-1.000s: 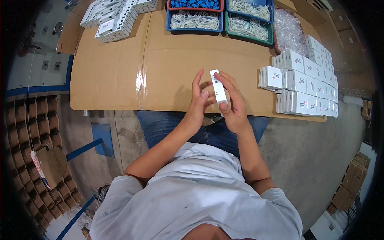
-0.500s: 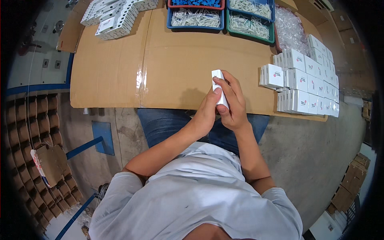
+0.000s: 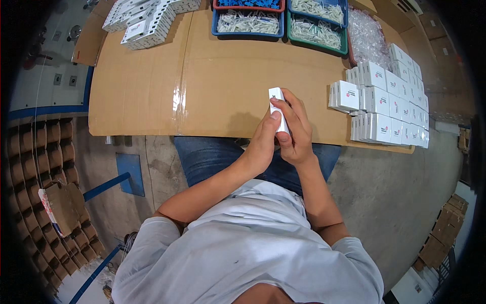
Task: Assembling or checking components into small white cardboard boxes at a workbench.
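Observation:
A small white box (image 3: 276, 93) is held between both hands just above the near edge of the cardboard-covered table (image 3: 223, 86). My left hand (image 3: 262, 144) grips it from the left, its thumb against the narrow side that faces up. My right hand (image 3: 298, 133) wraps round the right side, fingers bent over the upper part. Both hands are closed on the box, so most of its broad faces are hidden. To the right stand stacked white boxes (image 3: 382, 101) of a similar look, a few of them set slightly apart at the left end.
At the far side are a blue tray (image 3: 248, 35) and a green tray (image 3: 316, 48) of small white pieces, with a red tray (image 3: 248, 7) of blue pieces behind. Clear plastic bags (image 3: 369, 38) lie beside them. More white boxes (image 3: 149, 25) are piled far left.
Almost nothing differs. Both hands keep hold of the white box, which has shifted very slightly.

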A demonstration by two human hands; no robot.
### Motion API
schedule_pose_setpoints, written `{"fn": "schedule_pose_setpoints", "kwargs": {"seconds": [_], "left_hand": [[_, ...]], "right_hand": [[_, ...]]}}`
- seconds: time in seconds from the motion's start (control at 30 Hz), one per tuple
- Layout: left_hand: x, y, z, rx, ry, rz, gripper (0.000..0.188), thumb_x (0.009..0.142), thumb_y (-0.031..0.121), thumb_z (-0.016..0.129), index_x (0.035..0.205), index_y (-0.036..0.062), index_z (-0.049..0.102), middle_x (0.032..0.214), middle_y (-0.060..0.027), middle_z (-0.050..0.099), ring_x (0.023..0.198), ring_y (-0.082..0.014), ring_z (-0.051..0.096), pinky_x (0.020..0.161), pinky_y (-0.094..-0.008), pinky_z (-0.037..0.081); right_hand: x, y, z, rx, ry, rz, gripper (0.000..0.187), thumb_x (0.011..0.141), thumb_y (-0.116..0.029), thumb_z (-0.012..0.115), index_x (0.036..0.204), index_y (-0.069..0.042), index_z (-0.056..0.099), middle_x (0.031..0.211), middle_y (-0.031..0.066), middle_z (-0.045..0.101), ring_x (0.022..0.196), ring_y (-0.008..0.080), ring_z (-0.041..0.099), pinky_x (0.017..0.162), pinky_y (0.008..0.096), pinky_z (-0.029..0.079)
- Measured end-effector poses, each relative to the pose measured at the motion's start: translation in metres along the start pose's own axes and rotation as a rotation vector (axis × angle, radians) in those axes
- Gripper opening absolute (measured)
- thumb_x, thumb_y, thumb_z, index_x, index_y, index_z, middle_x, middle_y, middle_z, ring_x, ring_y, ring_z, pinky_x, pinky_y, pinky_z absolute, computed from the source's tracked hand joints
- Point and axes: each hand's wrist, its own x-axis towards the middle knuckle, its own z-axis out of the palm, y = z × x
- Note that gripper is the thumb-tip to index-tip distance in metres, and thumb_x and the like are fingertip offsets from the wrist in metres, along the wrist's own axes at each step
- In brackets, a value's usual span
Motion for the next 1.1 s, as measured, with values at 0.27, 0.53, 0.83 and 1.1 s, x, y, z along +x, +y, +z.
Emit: {"fn": "schedule_pose_setpoints", "kwargs": {"seconds": [0.27, 0.53, 0.83, 1.1], "left_hand": [[0.0008, 0.0020, 0.0055, -0.015, 0.004, 0.047, 0.063, 0.109, 0.047, 0.028, 0.154, 0.0033, 0.030, 0.116, -0.0074, 0.055, 0.101, -0.0124, 0.058, 0.084, -0.0272, 0.050], [-0.0008, 0.0004, 0.0060, 0.035, 0.064, 0.013, 0.064, 0.107, 0.055, 0.029, 0.134, 0.0014, 0.049, 0.121, -0.0080, 0.058, 0.110, -0.0152, 0.060, 0.095, -0.0311, 0.049], [0.0023, -0.0043, 0.0045, 0.051, 0.045, 0.044, 0.063, 0.108, 0.045, 0.027, 0.156, 0.0050, 0.027, 0.119, -0.0077, 0.052, 0.102, -0.0132, 0.055, 0.085, -0.0281, 0.048], [0.0003, -0.0045, 0.0063, 0.003, 0.059, 0.027, 0.061, 0.108, 0.045, 0.028, 0.154, 0.0045, 0.030, 0.118, -0.0075, 0.053, 0.103, -0.0135, 0.056, 0.086, -0.0286, 0.049]], "right_hand": [[0.0025, -0.0018, -0.0013, -0.002, 0.011, -0.002, 0.064, 0.104, -0.054, 0.050, 0.130, 0.003, 0.064, 0.139, 0.0295, 0.054, 0.116, 0.0432, 0.059, 0.098, 0.0471, 0.048], [0.0039, -0.0028, 0.0003, 0.002, 0.021, 0.000, 0.065, 0.104, -0.055, 0.048, 0.128, 0.003, 0.065, 0.137, 0.0296, 0.056, 0.115, 0.0441, 0.059, 0.098, 0.0479, 0.048], [0.0020, -0.0010, 0.0019, -0.001, 0.024, -0.006, 0.062, 0.105, -0.052, 0.047, 0.127, 0.004, 0.065, 0.137, 0.0294, 0.057, 0.116, 0.0451, 0.060, 0.099, 0.0480, 0.048], [0.0009, 0.0006, 0.0042, 0.003, 0.031, -0.012, 0.062, 0.106, -0.052, 0.047, 0.126, 0.004, 0.065, 0.136, 0.0290, 0.058, 0.115, 0.0452, 0.061, 0.099, 0.0483, 0.048]]}}
